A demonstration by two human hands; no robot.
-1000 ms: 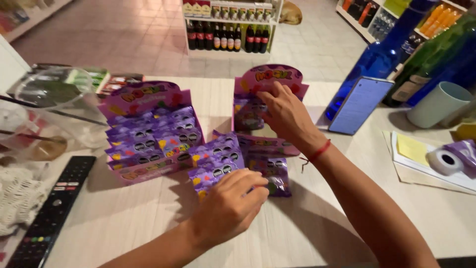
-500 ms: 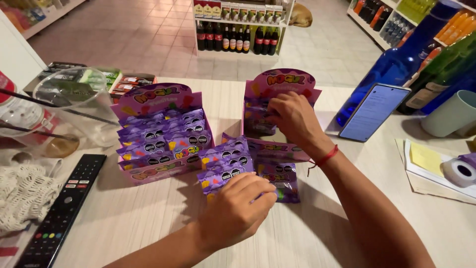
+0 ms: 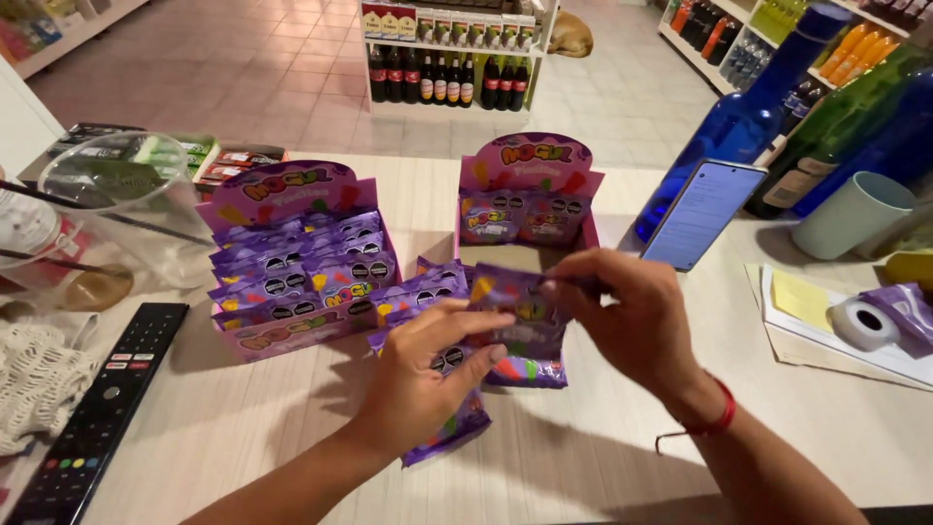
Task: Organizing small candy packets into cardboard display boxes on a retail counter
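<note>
Right now both hands meet over the counter: the left hand (image 3: 428, 374) and right hand (image 3: 632, 321) each pinch an edge of one purple candy packet (image 3: 515, 311), held above loose packets (image 3: 457, 418). Probably it is best kept flat and gripped by its edges so it slides upright into the nearly empty display box (image 3: 530, 209). The full box (image 3: 296, 262) crowds the left; the phone (image 3: 702, 212) stands near right; open counter (image 3: 583, 467) lies close by.

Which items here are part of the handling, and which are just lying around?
In use: left hand, right hand, purple candy packet, loose packets, full display box, nearly empty display box.

Lying about: remote control, phone, blue bottle, tape roll.
</note>
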